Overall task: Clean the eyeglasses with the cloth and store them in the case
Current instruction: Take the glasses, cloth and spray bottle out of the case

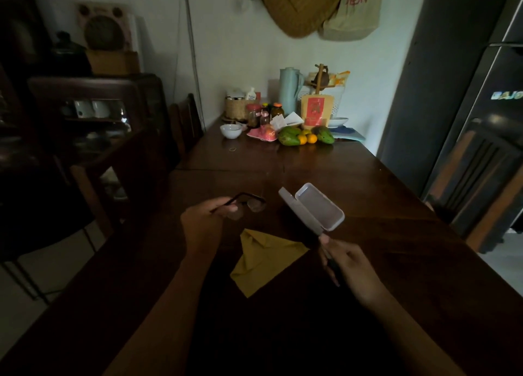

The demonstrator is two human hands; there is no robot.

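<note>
Dark-framed eyeglasses hang above the wooden table, gripped by my left hand at one temple arm. My right hand holds the near end of an open grey glasses case, whose lid stands up to the left and whose hollow faces up. A yellow cloth lies crumpled flat on the table between my two hands, touched by neither.
Fruit, jars, a white bowl, a pale flask and packets crowd the table's far end. A chair stands at the left side, a dark fridge and folded chairs at the right.
</note>
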